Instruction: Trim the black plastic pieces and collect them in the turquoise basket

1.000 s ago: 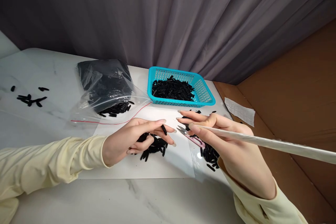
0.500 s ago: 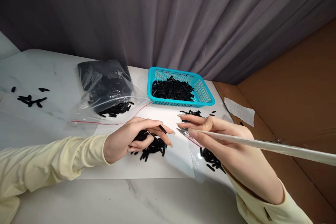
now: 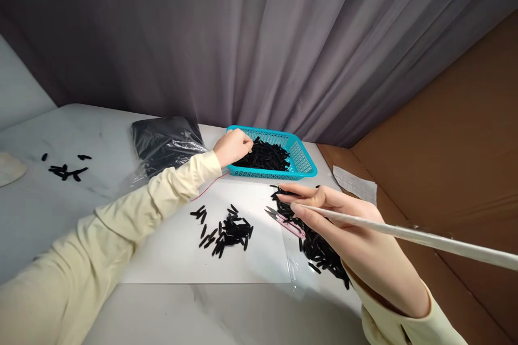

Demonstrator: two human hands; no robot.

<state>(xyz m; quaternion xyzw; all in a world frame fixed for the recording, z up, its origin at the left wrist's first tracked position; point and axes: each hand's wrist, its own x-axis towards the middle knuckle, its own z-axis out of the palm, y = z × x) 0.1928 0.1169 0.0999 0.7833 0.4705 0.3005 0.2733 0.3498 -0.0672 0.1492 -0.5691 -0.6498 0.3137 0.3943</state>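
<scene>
My left hand point(image 3: 233, 146) reaches over the near-left rim of a turquoise basket point(image 3: 301, 160) filled with small black pieces point(image 3: 267, 155); its fingers are curled, and what they hold is hidden. My right hand point(image 3: 348, 237) grips small pink-handled snips point(image 3: 284, 220), blades pointing left, above a pile of black pieces point(image 3: 321, 250) on clear plastic. A heap of black pieces point(image 3: 229, 229) lies on a white sheet point(image 3: 182, 250) between my hands.
A clear zip bag with black contents point(image 3: 165, 143) lies left of the basket. Several loose black pieces point(image 3: 65, 170) sit at the far left. A white cable point(image 3: 424, 237) runs from my right hand to the right edge. A brown cardboard wall point(image 3: 453, 151) and a paper slip point(image 3: 354, 182) stand at the right.
My left hand left the heap on the white sheet and moved up to the basket's rim. The view shifted up and left. My right hand kept the snips in place.
</scene>
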